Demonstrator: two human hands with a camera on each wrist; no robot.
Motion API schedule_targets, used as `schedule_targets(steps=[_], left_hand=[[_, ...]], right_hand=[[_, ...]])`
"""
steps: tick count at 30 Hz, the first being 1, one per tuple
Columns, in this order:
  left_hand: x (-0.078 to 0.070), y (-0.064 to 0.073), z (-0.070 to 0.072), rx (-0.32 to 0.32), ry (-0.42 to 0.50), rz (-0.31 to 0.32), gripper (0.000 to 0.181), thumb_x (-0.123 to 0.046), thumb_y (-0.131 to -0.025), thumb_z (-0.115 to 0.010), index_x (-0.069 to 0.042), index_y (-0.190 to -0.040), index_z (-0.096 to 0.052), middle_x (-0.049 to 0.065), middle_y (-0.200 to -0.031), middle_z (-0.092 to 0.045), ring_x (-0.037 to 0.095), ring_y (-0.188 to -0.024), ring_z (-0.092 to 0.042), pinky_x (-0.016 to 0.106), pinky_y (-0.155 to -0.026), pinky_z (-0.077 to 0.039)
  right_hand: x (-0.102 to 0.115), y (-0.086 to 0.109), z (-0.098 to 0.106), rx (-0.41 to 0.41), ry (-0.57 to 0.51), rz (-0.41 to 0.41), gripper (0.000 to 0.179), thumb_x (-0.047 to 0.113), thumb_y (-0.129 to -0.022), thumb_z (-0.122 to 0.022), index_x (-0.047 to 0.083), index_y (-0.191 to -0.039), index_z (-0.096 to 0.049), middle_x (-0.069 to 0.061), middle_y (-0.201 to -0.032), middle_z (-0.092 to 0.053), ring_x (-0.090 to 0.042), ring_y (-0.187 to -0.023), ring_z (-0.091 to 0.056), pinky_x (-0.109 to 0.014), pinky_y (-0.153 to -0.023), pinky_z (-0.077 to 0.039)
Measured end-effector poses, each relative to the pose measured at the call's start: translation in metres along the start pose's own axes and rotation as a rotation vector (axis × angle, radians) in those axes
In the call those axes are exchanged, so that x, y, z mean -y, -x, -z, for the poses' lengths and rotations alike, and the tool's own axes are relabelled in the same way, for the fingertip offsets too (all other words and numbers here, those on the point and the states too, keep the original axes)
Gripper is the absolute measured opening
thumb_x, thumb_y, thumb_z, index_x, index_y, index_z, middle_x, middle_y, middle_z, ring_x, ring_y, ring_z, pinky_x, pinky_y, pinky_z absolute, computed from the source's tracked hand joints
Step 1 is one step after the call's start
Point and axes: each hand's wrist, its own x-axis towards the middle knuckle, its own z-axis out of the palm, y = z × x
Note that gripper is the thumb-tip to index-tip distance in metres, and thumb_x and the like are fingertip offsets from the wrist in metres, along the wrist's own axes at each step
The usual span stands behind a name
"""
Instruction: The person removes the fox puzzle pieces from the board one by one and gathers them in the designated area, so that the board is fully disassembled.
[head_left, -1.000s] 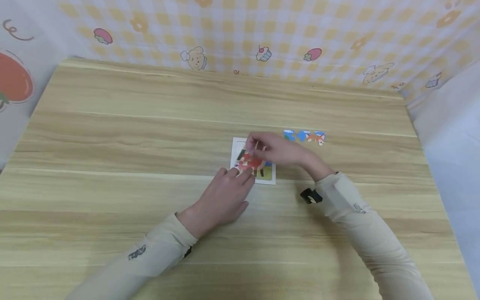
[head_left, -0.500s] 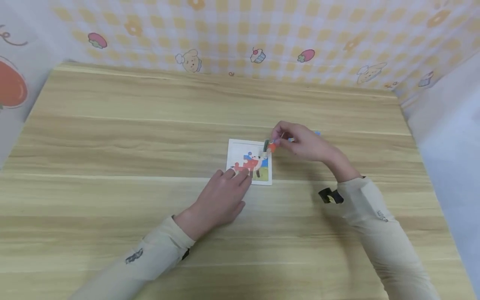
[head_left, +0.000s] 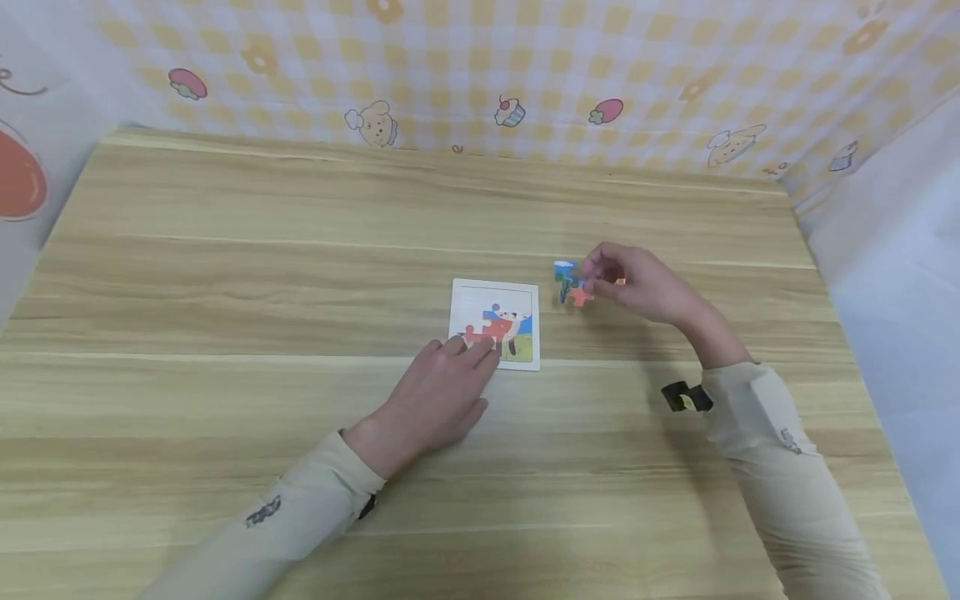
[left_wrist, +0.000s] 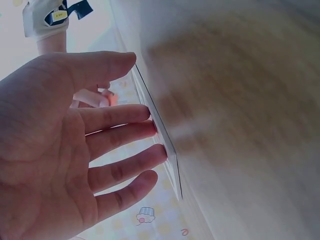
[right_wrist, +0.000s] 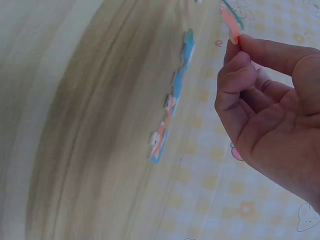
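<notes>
A white-bordered jigsaw puzzle board (head_left: pixel 461 292) lies flat on the table, its picture of a red-and-white animal partly filled in. My left hand (head_left: pixel 431 404) rests its extended fingertips on the board's near edge and covers the lower left part. In the left wrist view the fingers (left_wrist: pixel 122 115) are nearly straight and spread, the thumb apart. To the right of the board, my right hand (head_left: pixel 648 283) pinches an orange and green puzzle piece (head_left: pixel 578 296) between thumb and fingers. The right wrist view shows this piece (right_wrist: pixel 232 25) held up off the table.
Behind the held piece, a joined-looking strip of blue and orange puzzle pieces (right_wrist: pixel 175 95) lies on the wooden table (head_left: pixel 262 308). My right hand hides most of it in the head view. A yellow-checked cloth (head_left: pixel 450 75) hangs at the table's back edge.
My right hand has moved from above the board to its right, carrying the orange and green piece toward the strip of pieces. The left hand has stayed on the board.
</notes>
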Motion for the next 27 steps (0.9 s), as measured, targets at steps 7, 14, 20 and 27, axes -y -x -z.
schedule_targets(steps=[7, 14, 20, 27], left_hand=[[0.0, -0.002, -0.002, -0.003, -0.014, 0.004, 0.042, -0.024, -0.081, -0.064, -0.004, -0.118, -0.058, 0.008, -0.116, -0.06, 0.023, -0.084, -0.058, 0.029, -0.059, -0.044], [0.0, -0.002, -0.003, -0.01, -0.017, 0.007, 0.039, -0.024, -0.082, -0.065, -0.004, -0.115, -0.059, 0.007, -0.114, -0.06, 0.022, -0.08, -0.056, 0.028, -0.056, -0.042], [0.0, -0.002, -0.004, -0.017, -0.025, -0.001, 0.04, -0.024, -0.082, -0.065, -0.004, -0.116, -0.059, 0.007, -0.114, -0.059, 0.022, -0.081, -0.056, 0.027, -0.055, -0.041], [-0.001, -0.003, -0.004, -0.023, -0.039, -0.002, 0.043, -0.024, -0.081, -0.065, -0.003, -0.118, -0.059, 0.008, -0.116, -0.059, 0.023, -0.087, -0.058, 0.028, -0.056, -0.044]], right_hand=[[-0.01, 0.0, -0.001, 0.041, 0.037, -0.002, 0.004, 0.002, -0.09, -0.058, 0.002, -0.093, -0.06, -0.009, -0.089, -0.061, -0.021, -0.085, -0.054, -0.037, -0.079, -0.043], [-0.015, -0.007, -0.009, 0.05, 0.084, 0.007, 0.005, 0.002, -0.09, -0.056, 0.003, -0.091, -0.061, -0.007, -0.088, -0.062, -0.02, -0.082, -0.054, -0.035, -0.074, -0.043], [-0.014, -0.01, -0.019, 0.014, 0.2, 0.013, 0.006, -0.001, -0.089, -0.054, 0.004, -0.087, -0.058, -0.009, -0.084, -0.062, -0.022, -0.076, -0.055, -0.035, -0.068, -0.045], [-0.008, -0.012, -0.025, -0.053, 0.306, 0.016, 0.009, -0.005, -0.085, -0.053, 0.002, -0.086, -0.059, -0.011, -0.085, -0.063, -0.023, -0.076, -0.056, -0.037, -0.068, -0.047]])
